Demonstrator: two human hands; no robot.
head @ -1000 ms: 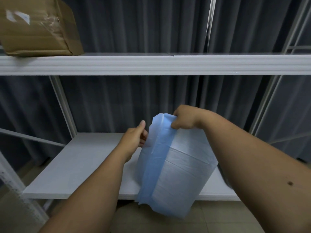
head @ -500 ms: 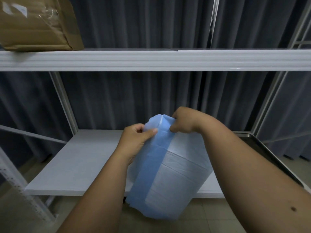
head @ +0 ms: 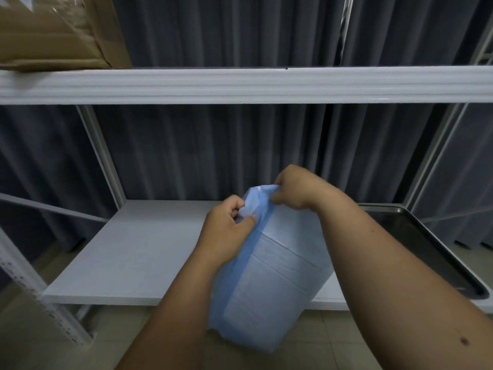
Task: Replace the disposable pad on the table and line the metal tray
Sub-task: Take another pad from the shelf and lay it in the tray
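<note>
A folded disposable pad (head: 269,284), pale white with a blue border strip, hangs in front of the white table shelf (head: 138,252). My left hand (head: 226,231) pinches its upper left edge with curled fingers. My right hand (head: 296,190) grips the top corner from the right, slightly higher. The pad's lower end droops past the shelf's front edge. A dark metal tray (head: 437,249) lies on the shelf at the right, partly hidden by my right forearm.
A white upper shelf beam (head: 240,85) crosses the view above the hands, with a brown cardboard box (head: 56,33) on its left end. Dark curtains (head: 213,150) hang behind. White frame posts (head: 98,153) stand at the sides. Tiled floor (head: 333,343) shows below.
My left hand has closed on the pad's upper left edge, where it only hovered a second ago. The view shifted, bringing the metal tray into sight at the right.
</note>
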